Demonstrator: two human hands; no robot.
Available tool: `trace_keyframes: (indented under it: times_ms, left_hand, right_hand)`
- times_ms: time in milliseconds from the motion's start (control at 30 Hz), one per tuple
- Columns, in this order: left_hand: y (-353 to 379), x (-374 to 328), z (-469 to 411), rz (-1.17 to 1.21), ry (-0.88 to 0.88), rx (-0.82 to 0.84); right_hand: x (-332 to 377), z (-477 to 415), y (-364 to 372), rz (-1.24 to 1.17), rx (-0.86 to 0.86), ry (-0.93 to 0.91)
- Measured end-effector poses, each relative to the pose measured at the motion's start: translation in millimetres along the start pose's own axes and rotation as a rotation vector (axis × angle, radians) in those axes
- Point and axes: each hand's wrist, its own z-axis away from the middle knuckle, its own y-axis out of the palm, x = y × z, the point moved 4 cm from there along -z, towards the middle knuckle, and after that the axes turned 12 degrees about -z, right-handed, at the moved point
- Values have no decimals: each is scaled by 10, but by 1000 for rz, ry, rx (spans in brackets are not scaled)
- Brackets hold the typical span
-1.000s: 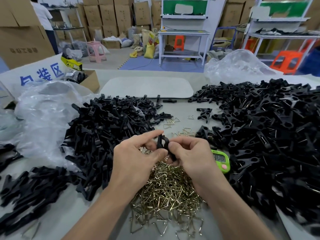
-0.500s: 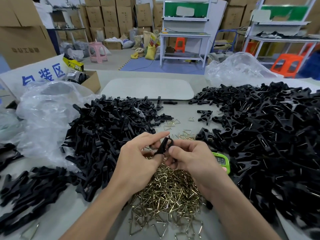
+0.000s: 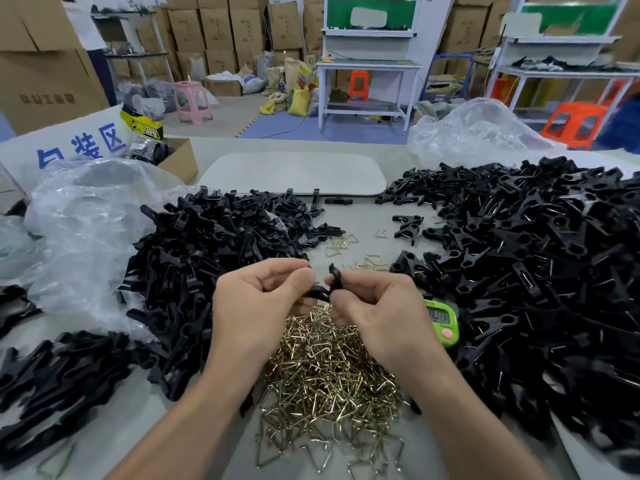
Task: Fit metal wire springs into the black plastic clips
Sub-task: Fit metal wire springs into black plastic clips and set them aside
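Note:
Both hands meet above a heap of brass-coloured wire springs [image 3: 325, 375] at the table's middle. My left hand [image 3: 256, 306] and my right hand [image 3: 374, 310] each pinch one end of a black plastic clip [image 3: 325, 287] held between them; its upper tip pokes up beside my right fingers. Whether a spring sits in the clip is hidden by my fingers. A big pile of black clip parts [image 3: 207, 265] lies to the left. A larger pile of clips with springs showing [image 3: 530, 271] spreads on the right.
A green digital counter [image 3: 443, 320] lies just right of my right wrist. Crumpled clear plastic bags [image 3: 86, 223] sit at the left and far right. More black parts [image 3: 52, 382] lie at the near left. A grey mat [image 3: 294, 174] lies at the table's far side.
My hands have drawn slightly apart and my left forefinger has curled in. The clip has turned from upright to lying more level between them.

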Motion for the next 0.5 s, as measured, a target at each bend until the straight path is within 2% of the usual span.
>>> trace_keyframes:
  times_ms: [133,333,500]
  left_hand:
    - [64,0,41,12,-3,39]
    - [40,22,-2,-31,17,16]
    - [67,-22,11,-100,76,173]
  right_hand:
    - [-21,11,27,-18,-65,-30]
    - [-27,-14,51,-13,22,19]
    - [-84,-27,39,8,2,22]
